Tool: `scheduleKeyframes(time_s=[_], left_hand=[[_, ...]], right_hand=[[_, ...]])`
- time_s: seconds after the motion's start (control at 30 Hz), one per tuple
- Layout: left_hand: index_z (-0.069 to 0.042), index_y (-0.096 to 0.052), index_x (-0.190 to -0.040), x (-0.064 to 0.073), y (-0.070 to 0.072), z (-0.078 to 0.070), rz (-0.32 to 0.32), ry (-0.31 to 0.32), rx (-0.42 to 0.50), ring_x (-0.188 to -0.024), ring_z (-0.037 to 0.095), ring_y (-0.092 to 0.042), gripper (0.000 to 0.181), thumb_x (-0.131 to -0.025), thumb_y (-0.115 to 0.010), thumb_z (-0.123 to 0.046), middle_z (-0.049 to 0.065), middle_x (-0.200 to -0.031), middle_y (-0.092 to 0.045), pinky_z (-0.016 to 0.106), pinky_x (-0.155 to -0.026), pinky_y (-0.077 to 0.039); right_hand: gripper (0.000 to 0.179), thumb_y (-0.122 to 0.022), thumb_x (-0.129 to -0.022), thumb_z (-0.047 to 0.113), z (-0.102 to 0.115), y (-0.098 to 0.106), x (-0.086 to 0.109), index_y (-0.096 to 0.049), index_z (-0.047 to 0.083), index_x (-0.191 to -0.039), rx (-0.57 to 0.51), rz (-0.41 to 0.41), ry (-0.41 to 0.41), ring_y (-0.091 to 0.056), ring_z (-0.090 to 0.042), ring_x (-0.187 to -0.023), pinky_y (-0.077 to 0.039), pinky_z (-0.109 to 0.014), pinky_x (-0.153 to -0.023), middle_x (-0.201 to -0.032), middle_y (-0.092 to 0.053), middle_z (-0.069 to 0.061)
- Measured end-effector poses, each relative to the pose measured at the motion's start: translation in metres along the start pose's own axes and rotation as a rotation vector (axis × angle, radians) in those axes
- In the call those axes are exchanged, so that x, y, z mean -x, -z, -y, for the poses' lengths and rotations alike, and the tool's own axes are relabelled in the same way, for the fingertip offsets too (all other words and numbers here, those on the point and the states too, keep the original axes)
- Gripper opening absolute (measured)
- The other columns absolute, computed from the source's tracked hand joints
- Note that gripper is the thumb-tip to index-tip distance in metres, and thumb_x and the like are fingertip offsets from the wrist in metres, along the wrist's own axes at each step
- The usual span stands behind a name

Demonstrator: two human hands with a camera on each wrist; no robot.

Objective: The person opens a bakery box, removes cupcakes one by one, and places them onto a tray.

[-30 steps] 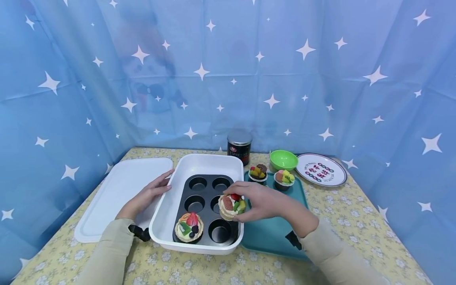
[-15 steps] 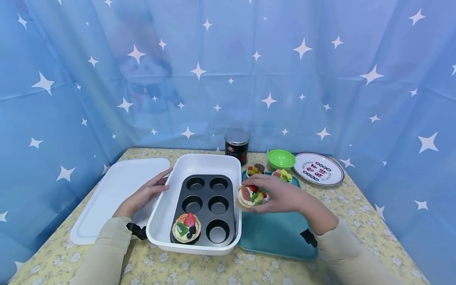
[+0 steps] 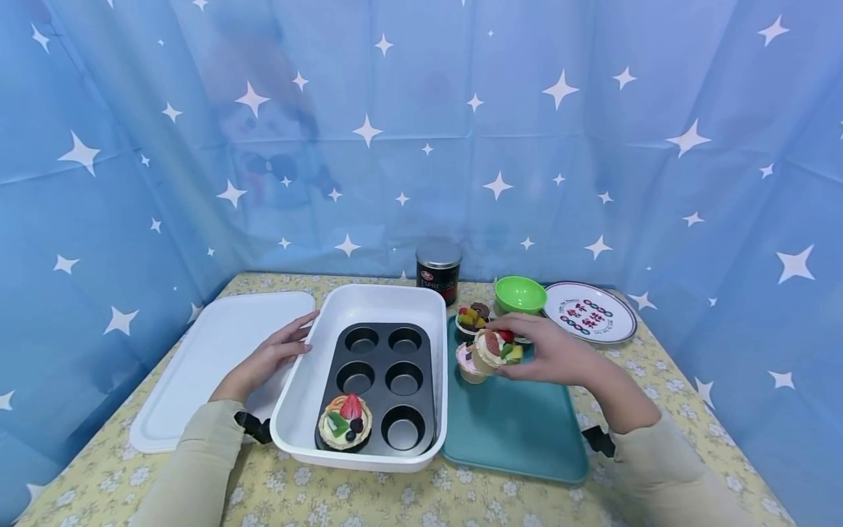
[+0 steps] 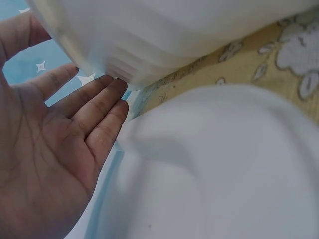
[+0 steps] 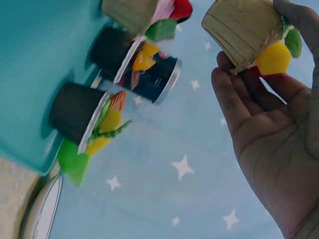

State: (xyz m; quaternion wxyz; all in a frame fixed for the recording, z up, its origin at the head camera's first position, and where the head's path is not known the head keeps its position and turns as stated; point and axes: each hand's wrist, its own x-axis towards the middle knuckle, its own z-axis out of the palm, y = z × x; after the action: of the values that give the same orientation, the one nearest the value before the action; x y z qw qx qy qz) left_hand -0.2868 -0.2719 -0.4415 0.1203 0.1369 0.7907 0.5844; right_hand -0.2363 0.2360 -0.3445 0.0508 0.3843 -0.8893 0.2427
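Note:
My right hand (image 3: 560,353) pinches a cream cupcake topped with fruit (image 3: 490,350) by its rim, above the back half of the teal tray (image 3: 514,443). On that tray, a pink-topped cupcake (image 3: 470,368) and a dark-cup fruit cupcake (image 3: 472,319) stand left of it; another dark-cup cupcake (image 5: 77,112) shows in the right wrist view. My left hand (image 3: 266,359) has its fingers extended against the left wall of a white deep pan (image 3: 358,460). Inside the pan lies a black muffin tin (image 3: 380,391), with a fruit-topped cupcake (image 3: 345,423) in its front left cup.
A flat white lid or tray (image 3: 224,351) lies left of the pan. Along the back stand an espresso tin (image 3: 438,277) and a green bowl (image 3: 520,295), with a printed plate (image 3: 593,315) to their right. A starry curtain (image 3: 421,146) encloses the table.
My right hand has lifted the cream cupcake out of the muffin tin and carried it right, over the teal tray. My left hand stays at the pan's wall.

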Motion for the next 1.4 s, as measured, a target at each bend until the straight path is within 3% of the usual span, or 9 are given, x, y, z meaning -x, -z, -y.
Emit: scheduleKeyframes(time_s=[0.37,0.67,0.87,1.1,1.4], left_hand=[[-0.027,-0.023,-0.162,0.0,0.001,0.003,0.021,-0.043,-0.001,-0.146,0.042,-0.03,0.069,-0.102,-0.055,-0.021,0.017,-0.164,-0.025,0.061,-0.115,-0.027],[-0.028,-0.024,-0.162,0.001,0.001,0.003,0.007,-0.03,0.008,-0.148,0.041,-0.026,0.068,-0.101,-0.056,-0.022,0.017,-0.164,-0.024,0.061,-0.117,-0.022],[-0.03,-0.024,-0.162,0.0,0.001,0.004,0.014,-0.014,0.015,-0.148,0.04,-0.027,0.067,-0.102,-0.055,-0.024,0.016,-0.164,-0.023,0.06,-0.117,-0.023],[-0.029,-0.023,-0.162,0.001,-0.001,0.002,0.007,-0.015,0.024,-0.146,0.041,-0.03,0.068,-0.102,-0.054,-0.02,0.017,-0.164,-0.024,0.06,-0.116,-0.025],[-0.03,-0.024,-0.162,0.0,-0.001,0.003,0.001,-0.012,0.012,-0.148,0.04,-0.027,0.068,-0.102,-0.055,-0.022,0.016,-0.165,-0.023,0.06,-0.116,-0.025]], right_hand=[[0.064,-0.084,-0.082,0.038,-0.021,0.004,0.017,-0.061,0.015,-0.138,0.041,-0.033,-0.067,-0.061,-0.017,-0.113,-0.055,-0.043,-0.087,-0.128,-0.062,0.003],[0.06,-0.083,-0.084,0.037,-0.04,0.004,0.024,-0.063,0.011,-0.134,0.042,-0.009,-0.142,-0.061,-0.02,-0.108,-0.054,-0.048,-0.086,-0.123,-0.064,-0.002],[0.059,-0.082,-0.084,0.043,-0.05,0.004,0.028,-0.065,0.011,-0.13,0.074,0.038,-0.155,-0.06,-0.014,-0.098,-0.053,-0.041,-0.081,-0.116,-0.065,0.002],[0.064,-0.083,-0.082,0.044,-0.054,0.0,0.028,-0.063,0.013,-0.133,0.017,0.124,-0.234,-0.059,-0.014,-0.101,-0.053,-0.039,-0.082,-0.123,-0.063,0.0],[0.064,-0.083,-0.083,0.04,-0.058,-0.007,0.027,-0.062,0.007,-0.133,0.031,0.166,-0.239,-0.06,-0.021,-0.107,-0.053,-0.047,-0.086,-0.125,-0.063,-0.008]])
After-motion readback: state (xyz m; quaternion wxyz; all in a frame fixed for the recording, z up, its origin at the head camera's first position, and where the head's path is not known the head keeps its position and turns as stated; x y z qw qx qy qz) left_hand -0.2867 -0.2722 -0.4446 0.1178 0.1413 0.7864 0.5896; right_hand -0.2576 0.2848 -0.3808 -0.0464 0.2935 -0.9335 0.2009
